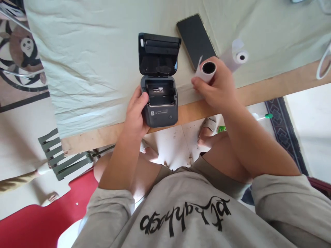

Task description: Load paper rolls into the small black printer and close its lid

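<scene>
We see a small dark printer (160, 100) standing at the near edge of the table (271, 86), on a pale cloth (90, 62), with its lid (158, 53) opened upward and away from us, so the paper bay is uncovered. Our left hand (136, 113) grasps the printer at its left side, the thumb lying on the top edge and the fingers going around the body. Our right hand (219, 86) is closed around a paper roll (207, 70), which it holds in the air just to the right of the printer, not touching it; the dark core of the roll faces us and a short loose end of paper stands up from it. Behind this hand a black phone (195, 39) lies flat on the cloth, its near corner hidden by the roll. A second roll (240, 55) lies further right on the cloth, well apart from the printer. Below the table edge we see our knees and a foot in a sandal (209, 125) on the floor
</scene>
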{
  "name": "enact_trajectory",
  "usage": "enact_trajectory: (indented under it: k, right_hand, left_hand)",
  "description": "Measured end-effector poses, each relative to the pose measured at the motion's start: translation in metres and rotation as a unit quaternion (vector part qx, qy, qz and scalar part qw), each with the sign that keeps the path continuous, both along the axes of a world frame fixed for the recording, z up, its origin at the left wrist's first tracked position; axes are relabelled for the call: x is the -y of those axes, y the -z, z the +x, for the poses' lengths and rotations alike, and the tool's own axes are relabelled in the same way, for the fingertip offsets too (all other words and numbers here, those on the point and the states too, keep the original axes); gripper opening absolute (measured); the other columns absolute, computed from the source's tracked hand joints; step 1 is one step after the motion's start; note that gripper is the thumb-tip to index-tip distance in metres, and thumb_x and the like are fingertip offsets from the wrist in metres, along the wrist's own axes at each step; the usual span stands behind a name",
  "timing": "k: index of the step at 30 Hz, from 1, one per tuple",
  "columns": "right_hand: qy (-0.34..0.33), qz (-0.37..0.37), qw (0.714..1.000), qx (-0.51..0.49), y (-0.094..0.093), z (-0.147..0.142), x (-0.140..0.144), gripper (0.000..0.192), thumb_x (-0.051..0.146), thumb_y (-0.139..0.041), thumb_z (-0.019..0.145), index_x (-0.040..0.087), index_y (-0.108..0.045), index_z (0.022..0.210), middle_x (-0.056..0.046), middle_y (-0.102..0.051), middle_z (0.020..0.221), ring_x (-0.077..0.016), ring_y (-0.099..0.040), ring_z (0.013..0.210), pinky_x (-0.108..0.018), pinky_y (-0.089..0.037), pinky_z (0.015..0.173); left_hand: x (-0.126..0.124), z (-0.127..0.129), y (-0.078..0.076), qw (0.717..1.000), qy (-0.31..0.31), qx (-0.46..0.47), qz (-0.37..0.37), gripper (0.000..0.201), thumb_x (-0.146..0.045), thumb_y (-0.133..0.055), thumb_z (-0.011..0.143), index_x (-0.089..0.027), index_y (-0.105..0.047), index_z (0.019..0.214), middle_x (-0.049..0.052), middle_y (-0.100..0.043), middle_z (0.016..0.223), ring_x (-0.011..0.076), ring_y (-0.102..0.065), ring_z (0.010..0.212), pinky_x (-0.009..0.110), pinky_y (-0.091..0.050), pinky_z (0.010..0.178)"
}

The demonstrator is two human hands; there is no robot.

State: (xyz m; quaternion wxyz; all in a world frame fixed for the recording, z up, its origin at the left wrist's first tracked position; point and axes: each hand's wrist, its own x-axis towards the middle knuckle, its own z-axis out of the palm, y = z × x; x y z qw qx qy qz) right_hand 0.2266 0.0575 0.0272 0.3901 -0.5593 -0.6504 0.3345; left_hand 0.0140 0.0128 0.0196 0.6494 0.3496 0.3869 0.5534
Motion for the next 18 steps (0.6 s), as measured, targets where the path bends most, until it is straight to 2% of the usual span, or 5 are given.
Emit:
enact_trajectory:
  k: [4, 8, 13, 15, 18]
  right_hand:
    - [-0.034, 0.037, 0.977, 0.209, -0.001, -0.001, 0.003, 0.030, 0.031, -0.060, 0.077, 0.026, -0.049, 0.104, -0.004, -0.057, 0.109, -0.0180, -0.052, 0.092, -0.033, -0.043, 0.085]
    - [-0.038, 0.059, 0.969, 0.235, -0.017, 0.004, 0.013, 0.050, 0.033, -0.059, 0.077, 0.019, -0.040, 0.121, -0.007, -0.056, 0.114, -0.0185, -0.053, 0.102, -0.033, -0.042, 0.092]
    - [0.110, 0.160, 0.942, 0.275, -0.044, 0.031, 0.021, 0.026, 0.026, -0.044, 0.084, 0.016, -0.046, 0.107, -0.014, -0.053, 0.110, -0.0177, -0.054, 0.096, -0.030, -0.045, 0.082]
    - [0.147, 0.138, 0.933, 0.298, -0.039, 0.042, 0.016, 0.032, 0.023, -0.048, 0.081, 0.015, -0.044, 0.112, -0.016, -0.049, 0.116, -0.0199, -0.051, 0.103, -0.031, -0.044, 0.082]
    - [0.113, 0.066, 0.949, 0.288, -0.017, 0.053, 0.005, 0.053, 0.025, -0.051, 0.082, 0.013, -0.032, 0.130, -0.018, -0.041, 0.130, -0.0217, -0.042, 0.118, -0.034, -0.037, 0.097]
  left_hand:
    - [0.000, 0.001, -0.002, 1.000, 0.025, -0.017, -0.006, 0.027, -0.039, -0.047, 0.088, -0.021, -0.057, 0.106, 0.007, -0.065, 0.106, 0.0239, -0.063, 0.098, 0.040, -0.053, 0.084]
    - [0.001, 0.003, -0.005, 1.000, 0.022, -0.015, -0.017, 0.025, -0.038, -0.048, 0.087, -0.022, -0.056, 0.105, 0.007, -0.065, 0.107, 0.0241, -0.063, 0.098, 0.041, -0.053, 0.084]
    - [0.002, 0.004, -0.006, 1.000, -0.002, -0.012, -0.015, 0.020, -0.036, -0.049, 0.087, -0.025, -0.058, 0.101, 0.003, -0.066, 0.101, 0.0234, -0.062, 0.097, 0.039, -0.051, 0.083]
    - [0.001, 0.004, -0.005, 1.000, -0.001, 0.005, -0.006, 0.019, -0.033, -0.048, 0.088, -0.024, -0.060, 0.100, 0.002, -0.067, 0.101, 0.0238, -0.060, 0.098, 0.040, -0.049, 0.086]
    - [0.001, 0.004, -0.006, 1.000, 0.014, 0.017, -0.008, 0.020, -0.030, -0.046, 0.089, -0.024, -0.061, 0.101, 0.002, -0.067, 0.101, 0.0255, -0.058, 0.101, 0.042, -0.046, 0.088]
